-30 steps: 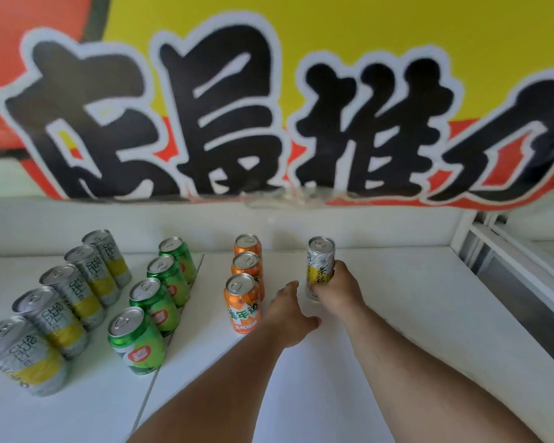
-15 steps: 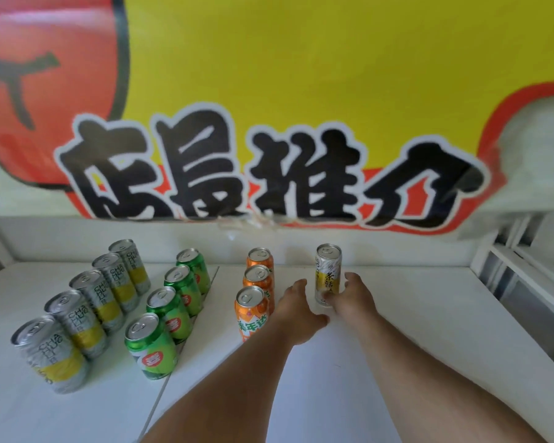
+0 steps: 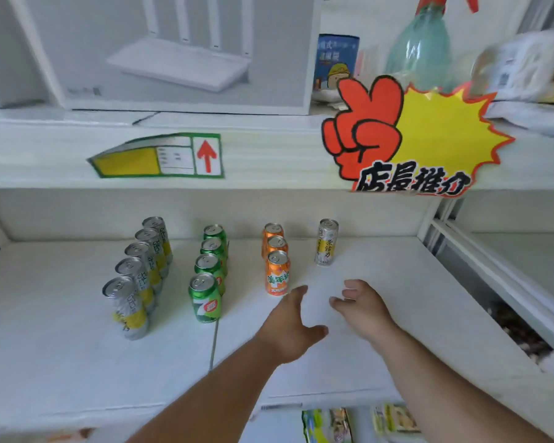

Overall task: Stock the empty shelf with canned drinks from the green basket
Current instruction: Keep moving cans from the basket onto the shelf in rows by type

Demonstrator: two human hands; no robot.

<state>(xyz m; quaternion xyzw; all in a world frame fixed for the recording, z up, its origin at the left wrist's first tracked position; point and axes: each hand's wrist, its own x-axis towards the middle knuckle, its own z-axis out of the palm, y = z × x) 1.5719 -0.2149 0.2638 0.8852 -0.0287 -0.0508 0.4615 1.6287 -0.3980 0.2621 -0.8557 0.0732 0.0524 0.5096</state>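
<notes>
Both hands empty; tea can upright at frame centre-right.
Right hand (image 3: pixel 362 306) and left hand (image 3: pixel 290 324), each grip loosely open, lie below the white-and-yellow tea can (image 3: pixel 326 242); right is nearer.

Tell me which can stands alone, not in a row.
The slim white-and-yellow can, rightmost on the shelf; the silver, green and orange cans all stand in rows.

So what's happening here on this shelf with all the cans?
A person is stocking a white shelf with canned drinks in rows: five silver-yellow cans, four green cans, three orange cans, and a single slim can starting a fourth row. Both the left hand and right hand are empty, hovering in front of the cans and touching none.
</notes>
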